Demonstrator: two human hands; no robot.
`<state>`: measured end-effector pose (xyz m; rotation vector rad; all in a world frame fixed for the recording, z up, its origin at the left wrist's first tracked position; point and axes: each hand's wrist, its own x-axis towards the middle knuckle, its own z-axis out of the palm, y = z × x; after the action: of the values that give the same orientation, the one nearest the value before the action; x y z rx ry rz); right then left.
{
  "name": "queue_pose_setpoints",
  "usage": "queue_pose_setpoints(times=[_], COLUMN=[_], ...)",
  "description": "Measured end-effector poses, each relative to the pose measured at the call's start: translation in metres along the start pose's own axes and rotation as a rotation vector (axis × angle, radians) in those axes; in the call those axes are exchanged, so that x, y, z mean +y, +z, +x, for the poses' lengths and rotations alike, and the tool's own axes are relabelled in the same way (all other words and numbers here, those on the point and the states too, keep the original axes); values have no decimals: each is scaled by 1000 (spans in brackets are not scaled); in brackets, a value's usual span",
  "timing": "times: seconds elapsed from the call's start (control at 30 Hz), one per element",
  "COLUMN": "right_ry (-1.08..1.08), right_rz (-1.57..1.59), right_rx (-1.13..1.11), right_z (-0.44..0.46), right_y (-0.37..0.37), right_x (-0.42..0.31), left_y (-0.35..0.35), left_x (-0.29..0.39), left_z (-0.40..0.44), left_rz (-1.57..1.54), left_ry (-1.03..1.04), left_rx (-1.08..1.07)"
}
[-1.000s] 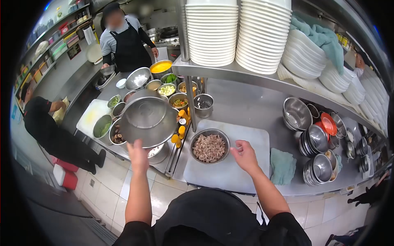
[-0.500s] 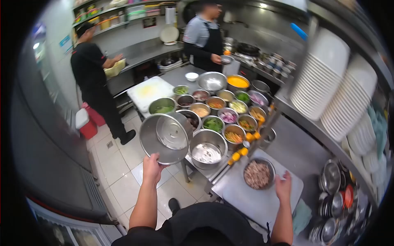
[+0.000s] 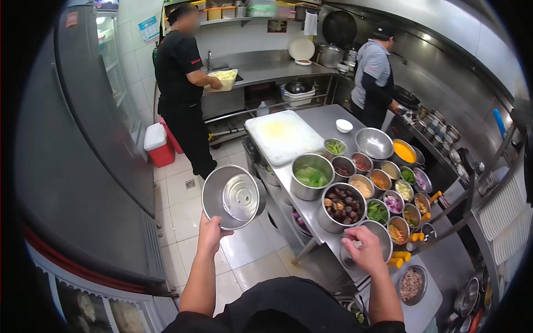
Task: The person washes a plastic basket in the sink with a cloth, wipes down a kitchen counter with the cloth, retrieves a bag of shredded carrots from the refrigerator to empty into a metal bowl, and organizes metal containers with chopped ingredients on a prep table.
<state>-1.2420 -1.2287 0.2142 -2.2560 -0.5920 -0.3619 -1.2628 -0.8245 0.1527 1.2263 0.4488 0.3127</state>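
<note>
My left hand [image 3: 211,230] grips the rim of a deep metal pot [image 3: 232,197], tilted so that its nearly bare inside with a little residue faces me. It hangs over the floor, left of the prep table. My right hand [image 3: 363,250] is raised above another metal pot [image 3: 379,237] at the table's near edge; its fingers are curled, and whether they touch or hold anything is too unclear to tell. Right of it, a metal bowl of chopped meat [image 3: 412,284] rests on a white cutting board [image 3: 430,302]. A pot of dark brown pieces [image 3: 342,205] stands just beyond my right hand.
Several metal containers of cut vegetables and a bowl of orange liquid [image 3: 404,151] crowd the table. A white board [image 3: 283,136] lies at its far left. One person [image 3: 186,83] stands at the sink, another [image 3: 373,80] at the stove. Tall fridges [image 3: 94,122] line the left.
My view has turned left. The pot in my left hand has swung left, away from the containers, over the floor. My right hand has left the meat bowl's side and is now above the near pot.
</note>
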Motion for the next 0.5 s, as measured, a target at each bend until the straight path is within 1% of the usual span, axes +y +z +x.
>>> queue_pose_setpoints(times=[0.03, 0.1, 0.2, 0.27, 0.37, 0.5], right_ry=[-26, -12, -42, -1, 51, 87], right_rz=[-14, -28, -42, -48, -83, -169], right_rx=[15, 17, 35, 48, 137, 257], right_z=[10, 30, 59, 77, 96, 110], right_y=[8, 16, 21, 18, 10, -1], right_x=[-1, -7, -10, -12, -13, 26], left_y=[-3, -5, 8, 27, 68, 115], left_x=[10, 20, 23, 32, 38, 32], left_z=[12, 44, 108, 145, 192, 262], left_rz=[19, 4, 31, 57, 70, 60], left_ry=[8, 2, -48, -63, -68, -150], left_rx=[-1, -26, -99, -146, -212, -269])
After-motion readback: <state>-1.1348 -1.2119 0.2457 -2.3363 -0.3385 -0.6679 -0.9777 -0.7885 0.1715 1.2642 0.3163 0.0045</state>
